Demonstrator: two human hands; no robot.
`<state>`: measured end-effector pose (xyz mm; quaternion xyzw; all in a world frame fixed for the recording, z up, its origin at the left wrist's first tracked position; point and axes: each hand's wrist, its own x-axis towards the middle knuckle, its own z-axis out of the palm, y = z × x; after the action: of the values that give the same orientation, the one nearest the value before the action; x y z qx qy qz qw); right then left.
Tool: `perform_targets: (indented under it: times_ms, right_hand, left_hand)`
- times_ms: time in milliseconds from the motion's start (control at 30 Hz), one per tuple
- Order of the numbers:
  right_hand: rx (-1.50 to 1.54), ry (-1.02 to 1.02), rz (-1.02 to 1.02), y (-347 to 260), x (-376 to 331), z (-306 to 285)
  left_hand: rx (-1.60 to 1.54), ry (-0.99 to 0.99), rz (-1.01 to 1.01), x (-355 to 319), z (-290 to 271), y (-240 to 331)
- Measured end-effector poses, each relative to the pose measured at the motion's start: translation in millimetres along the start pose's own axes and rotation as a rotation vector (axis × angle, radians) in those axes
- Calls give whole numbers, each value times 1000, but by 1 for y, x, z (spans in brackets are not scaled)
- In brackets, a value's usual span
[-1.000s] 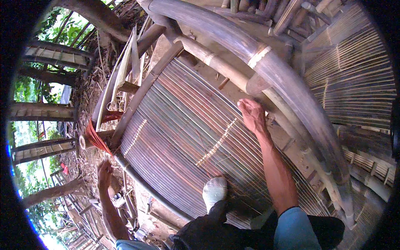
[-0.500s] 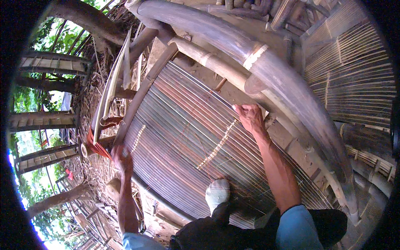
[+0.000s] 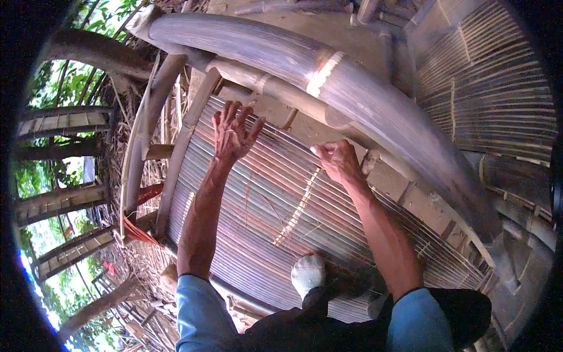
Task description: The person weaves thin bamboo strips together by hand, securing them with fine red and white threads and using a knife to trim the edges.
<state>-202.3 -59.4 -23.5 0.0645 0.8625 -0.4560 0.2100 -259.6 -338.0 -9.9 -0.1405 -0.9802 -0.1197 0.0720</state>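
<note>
A platform of narrow bamboo slats (image 3: 246, 217) lies in front of me, its slats running slantwise from far left to near right. My left hand (image 3: 234, 132) is over its far edge, near the far left corner, palm down with the fingers spread and nothing visible in them. My right hand (image 3: 340, 159) is closed in a pinch at the far edge, at the top end of a pale woven binding (image 3: 298, 206) that crosses the slats. What its fingertips hold is too small to make out. A second pale binding (image 3: 187, 208) runs near the left end.
A thick curved bamboo pole (image 3: 363, 76) arches beyond the platform. One pale-covered foot (image 3: 309, 274) rests on the slats. Orange strips (image 3: 141, 233) hang off the left side, beside a bent pale bamboo strip (image 3: 132, 152). A slatted bamboo panel (image 3: 492, 88) stands at far right.
My left hand has moved from the orange strips at the left side up and right to the far edge, fingers spreading. My right hand stays at the top of the binding. The view has shifted slightly.
</note>
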Motion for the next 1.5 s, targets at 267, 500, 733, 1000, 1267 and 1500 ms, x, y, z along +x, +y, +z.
perform_targets:
  times_ms: [267, 500, 733, 1000, 1267, 1500]
  right_hand:
    - [7, 82, -117, -3, -2, 0]
    - [-119, 63, -55, -10, -3, 2]
    - [-79, 105, -32, -2, -2, 6]
    - [-182, 99, -171, 10, -12, 0]
    - [-223, 67, -293, -10, -16, -8]
    - [-967, -284, -607, 20, -138, -131]
  left_hand:
    - [-257, 342, -39, -44, 13, 51]
    - [-101, -7, -120, -48, 11, 53]
    - [-934, -148, -331, -42, -66, 25]
    - [-1519, -37, -496, -47, -71, -22]
    - [-1775, 164, -934, -106, -34, -69]
    - [320, 394, -360, -115, -59, 53]
